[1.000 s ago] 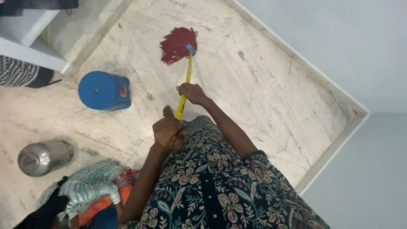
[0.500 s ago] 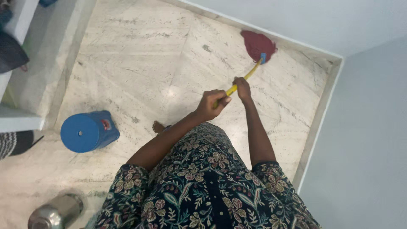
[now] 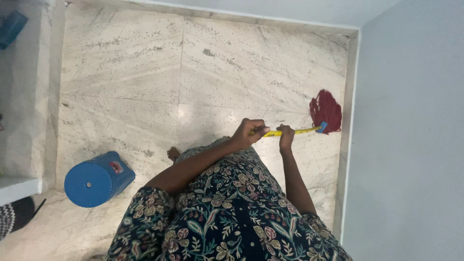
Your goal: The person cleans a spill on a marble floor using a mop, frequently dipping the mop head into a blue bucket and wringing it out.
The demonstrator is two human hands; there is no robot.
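Nearest the camera, floral dark dress (image 3: 227, 217) filling the lower frame. Just beyond, left hand (image 3: 249, 134) clenched around the yellow mop handle (image 3: 290, 131) near its upper end; right hand (image 3: 286, 137) wrapped around the same handle a little farther along. Farther out, red mop head (image 3: 326, 110) resting on the marble floor (image 3: 145, 87), just beside the pale wall (image 3: 411, 121). Off to the left, overturned blue bucket (image 3: 95, 179), well apart from the mop.

1 head camera, steep downward view over torso onto floor (image 3: 145, 72), wall corner near.
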